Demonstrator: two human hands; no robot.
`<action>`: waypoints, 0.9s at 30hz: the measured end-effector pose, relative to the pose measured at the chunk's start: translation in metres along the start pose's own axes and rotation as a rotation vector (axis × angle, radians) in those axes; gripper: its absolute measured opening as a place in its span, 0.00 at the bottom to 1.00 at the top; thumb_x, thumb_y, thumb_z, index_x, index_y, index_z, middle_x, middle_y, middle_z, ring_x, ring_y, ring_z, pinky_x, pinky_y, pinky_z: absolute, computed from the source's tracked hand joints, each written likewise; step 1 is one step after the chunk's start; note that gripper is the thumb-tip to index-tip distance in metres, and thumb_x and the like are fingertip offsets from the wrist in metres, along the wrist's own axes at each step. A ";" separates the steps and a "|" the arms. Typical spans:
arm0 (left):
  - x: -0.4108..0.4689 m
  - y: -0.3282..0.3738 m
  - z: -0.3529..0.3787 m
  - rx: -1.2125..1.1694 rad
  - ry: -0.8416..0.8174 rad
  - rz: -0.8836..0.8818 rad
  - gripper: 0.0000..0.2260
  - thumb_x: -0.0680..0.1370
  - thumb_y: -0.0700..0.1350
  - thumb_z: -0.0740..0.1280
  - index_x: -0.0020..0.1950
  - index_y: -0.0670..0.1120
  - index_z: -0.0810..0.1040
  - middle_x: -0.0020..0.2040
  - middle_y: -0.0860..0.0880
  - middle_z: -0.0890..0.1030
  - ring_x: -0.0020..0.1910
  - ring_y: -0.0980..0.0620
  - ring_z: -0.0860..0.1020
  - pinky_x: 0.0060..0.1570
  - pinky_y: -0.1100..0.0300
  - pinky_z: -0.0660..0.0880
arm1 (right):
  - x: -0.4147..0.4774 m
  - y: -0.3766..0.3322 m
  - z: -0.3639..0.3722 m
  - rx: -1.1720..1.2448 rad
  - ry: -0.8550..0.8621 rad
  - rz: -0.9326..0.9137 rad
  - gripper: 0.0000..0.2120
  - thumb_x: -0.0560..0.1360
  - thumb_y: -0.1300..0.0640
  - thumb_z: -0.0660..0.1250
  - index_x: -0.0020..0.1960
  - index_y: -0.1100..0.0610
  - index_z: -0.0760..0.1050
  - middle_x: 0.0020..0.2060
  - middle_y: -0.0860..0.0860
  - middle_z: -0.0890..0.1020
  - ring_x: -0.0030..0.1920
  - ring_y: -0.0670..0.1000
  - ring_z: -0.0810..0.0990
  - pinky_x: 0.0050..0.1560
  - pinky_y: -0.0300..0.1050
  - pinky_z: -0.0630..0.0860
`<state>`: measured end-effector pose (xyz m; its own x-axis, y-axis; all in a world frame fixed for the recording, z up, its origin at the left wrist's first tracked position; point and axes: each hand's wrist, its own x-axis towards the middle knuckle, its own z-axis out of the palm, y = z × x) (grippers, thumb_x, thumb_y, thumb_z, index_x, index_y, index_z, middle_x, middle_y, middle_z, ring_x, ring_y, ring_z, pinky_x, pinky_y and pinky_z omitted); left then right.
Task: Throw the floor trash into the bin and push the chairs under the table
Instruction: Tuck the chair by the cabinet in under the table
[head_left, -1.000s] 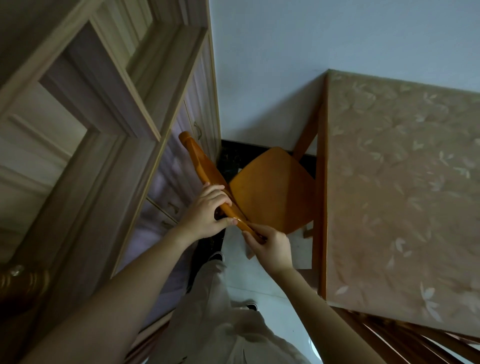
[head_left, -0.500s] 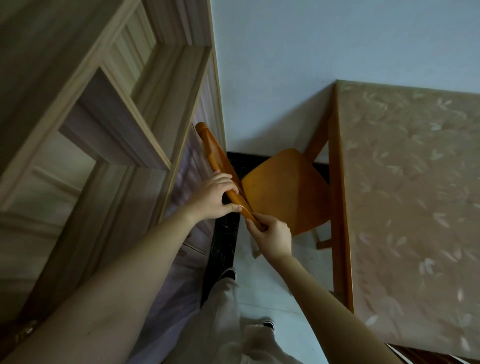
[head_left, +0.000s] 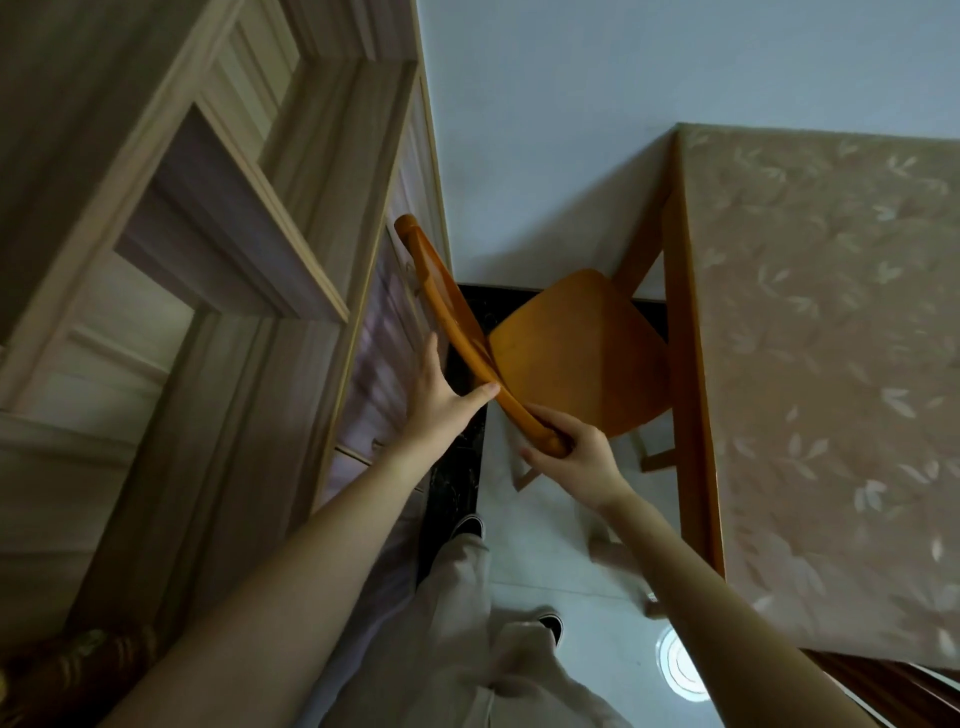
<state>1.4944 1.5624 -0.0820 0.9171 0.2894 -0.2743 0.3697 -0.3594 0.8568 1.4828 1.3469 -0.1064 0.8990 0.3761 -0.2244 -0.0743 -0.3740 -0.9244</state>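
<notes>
Two hands on chair (head_left: 576, 348) back: right hand (head_left: 584, 460) fingers clenched around it, left hand (head_left: 441, 402) fingers released.

Dim, bluish light around me; the cabinet (head_left: 218, 291) on my left bends and blurs toward the edge, and glare spots the floor (head_left: 680, 670) nearby.

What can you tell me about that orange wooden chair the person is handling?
The chair looks like glossy orange-brown wood, with a rounded flat seat and a curved top rail on its backrest. It stands in the corner between the tall cabinet and the table, its seat partly tucked under the table's edge. The right hand grips the near end of the rail; the left hand is open, thumb touching the rail. Its legs are mostly hidden.
</notes>
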 end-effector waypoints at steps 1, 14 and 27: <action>0.000 0.001 0.002 -0.055 -0.024 -0.036 0.49 0.66 0.59 0.76 0.78 0.55 0.49 0.78 0.48 0.57 0.75 0.49 0.58 0.70 0.48 0.62 | -0.001 0.001 -0.002 0.013 0.006 -0.013 0.25 0.71 0.53 0.75 0.67 0.48 0.75 0.41 0.50 0.84 0.35 0.53 0.83 0.36 0.38 0.79; 0.016 0.014 0.013 -0.285 0.005 -0.124 0.50 0.68 0.48 0.78 0.78 0.57 0.46 0.78 0.47 0.59 0.75 0.47 0.61 0.68 0.42 0.67 | 0.007 -0.010 -0.006 0.041 -0.119 0.033 0.27 0.73 0.57 0.73 0.69 0.42 0.71 0.42 0.56 0.82 0.35 0.59 0.80 0.35 0.41 0.77; 0.016 0.017 0.015 -0.418 0.005 -0.145 0.50 0.67 0.37 0.77 0.77 0.61 0.49 0.72 0.48 0.70 0.66 0.53 0.73 0.59 0.55 0.76 | -0.002 -0.012 0.003 0.157 -0.095 0.158 0.28 0.75 0.61 0.70 0.71 0.42 0.70 0.55 0.60 0.81 0.49 0.67 0.80 0.59 0.65 0.73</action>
<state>1.5179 1.5477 -0.0780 0.8588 0.3153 -0.4037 0.4016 0.0748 0.9128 1.4811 1.3529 -0.0959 0.8267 0.4040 -0.3915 -0.2838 -0.3014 -0.9103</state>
